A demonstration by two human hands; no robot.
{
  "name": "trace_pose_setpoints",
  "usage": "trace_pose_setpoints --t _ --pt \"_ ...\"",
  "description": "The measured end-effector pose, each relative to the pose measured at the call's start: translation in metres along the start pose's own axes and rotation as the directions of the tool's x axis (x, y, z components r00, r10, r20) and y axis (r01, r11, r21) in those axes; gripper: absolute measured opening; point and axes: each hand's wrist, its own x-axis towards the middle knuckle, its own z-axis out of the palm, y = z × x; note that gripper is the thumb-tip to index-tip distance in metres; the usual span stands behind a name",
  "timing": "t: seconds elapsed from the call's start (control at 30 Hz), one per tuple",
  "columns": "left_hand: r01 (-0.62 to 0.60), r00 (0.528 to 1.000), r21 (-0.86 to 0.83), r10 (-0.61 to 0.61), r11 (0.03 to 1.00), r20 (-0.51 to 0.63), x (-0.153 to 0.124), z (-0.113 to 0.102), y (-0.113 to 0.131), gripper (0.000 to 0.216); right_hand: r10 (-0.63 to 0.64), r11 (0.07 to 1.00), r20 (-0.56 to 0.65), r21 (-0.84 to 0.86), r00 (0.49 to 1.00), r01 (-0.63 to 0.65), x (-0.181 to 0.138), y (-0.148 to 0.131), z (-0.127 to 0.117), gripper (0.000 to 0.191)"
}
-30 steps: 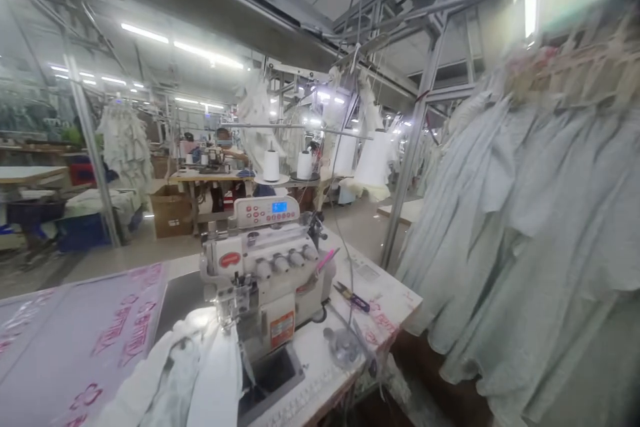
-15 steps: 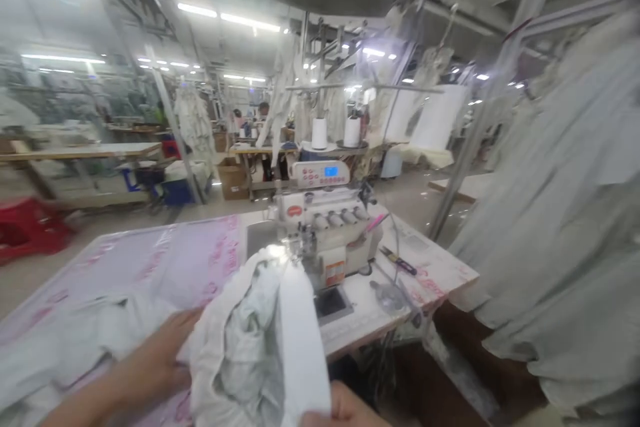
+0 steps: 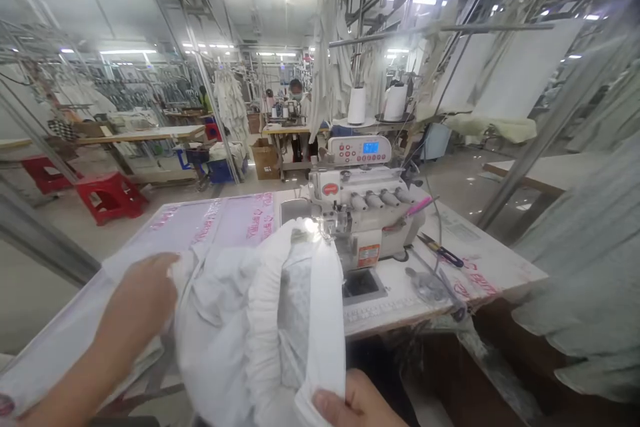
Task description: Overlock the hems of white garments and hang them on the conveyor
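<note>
A: Left hand (image 3: 150,290), quick?
B: Back up, fingers curled, meeting the left side of the cloth (image 3: 220,327). Blurred there; can't tell if it grips or only presses.
A: Right hand (image 3: 357,403)?
B: Bottom edge, partly cut off. Thumb on top, narrow pinch on the lower end of the white band (image 3: 327,307).
A: So where's the cloth against the hands?
B: Between them. Main bulk right of the left hand; the band runs up and away from the right thumb, along the cloth's right side. Gathered ruffle (image 3: 263,320) down the middle, nearer the band than the left hand.
A: Top end?
B: Up at the needle area of the sewing machine (image 3: 370,237), under a bright lamp (image 3: 313,225). Exact contact lost in glare.
A: Anything else on the table (image 3: 510,270)?
B: Scissors (image 3: 441,250) right of the machine, well apart from both hands. Pink stick (image 3: 419,205) leaning at the machine's right end. Two thread cones (image 3: 357,105) behind the machine.
</note>
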Motion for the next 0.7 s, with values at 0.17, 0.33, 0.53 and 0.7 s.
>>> trace_pose_setpoints --t 0.17,0.33,0.53,0.7 --pt "0.287 0.605 -0.65 0.393 0.703 0.693 -0.059 0.046 0.112 0.018 -0.093 0.993 0.089 -0.068 0.992 0.099 0.002 -0.008 0.0 0.058" --pt "0.184 0.971 -0.454 -0.089 0.872 0.223 -0.042 0.101 0.105 0.033 -0.17 0.966 0.139 -0.171 0.976 0.193 -0.001 -0.027 -0.003 0.052" --pt "0.144 0.884 -0.312 0.02 0.939 0.468 -0.026 0.081 0.082 0.036 -0.219 0.959 0.177 -0.145 0.96 0.245 -0.003 -0.021 -0.003 0.055" --pt "0.191 0.912 -0.381 -0.02 0.905 0.409 -0.009 0.047 0.089 0.033 -0.204 0.973 0.153 -0.079 0.967 0.218 0.002 -0.022 -0.007 0.05"
